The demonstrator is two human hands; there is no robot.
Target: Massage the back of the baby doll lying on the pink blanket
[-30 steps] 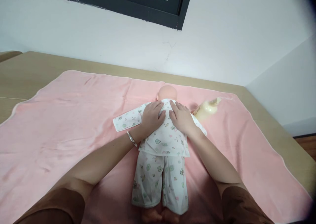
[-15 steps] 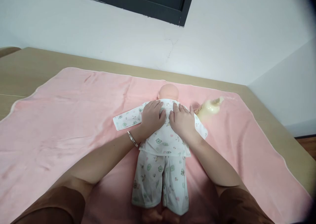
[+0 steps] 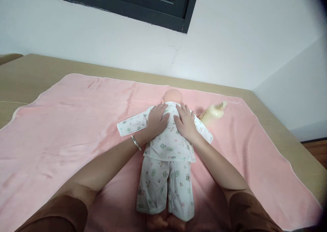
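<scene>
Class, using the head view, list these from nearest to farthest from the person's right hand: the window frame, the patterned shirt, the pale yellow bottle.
1. Patterned shirt: directly beneath the right hand, touching it.
2. Pale yellow bottle: to that hand's right, on the pink blanket.
3. Window frame: farthest, up on the wall.

No readable text or numbers. Brown markings on pale yellow bottle, just right of right hand, too small to make out. Faint pale marks on pink blanket, beyond bottle from same hand, equally illegible. Printed motifs on white pajamas, beneath left hand and right: bear-like figures, any lettering too tiny to tell.
</scene>
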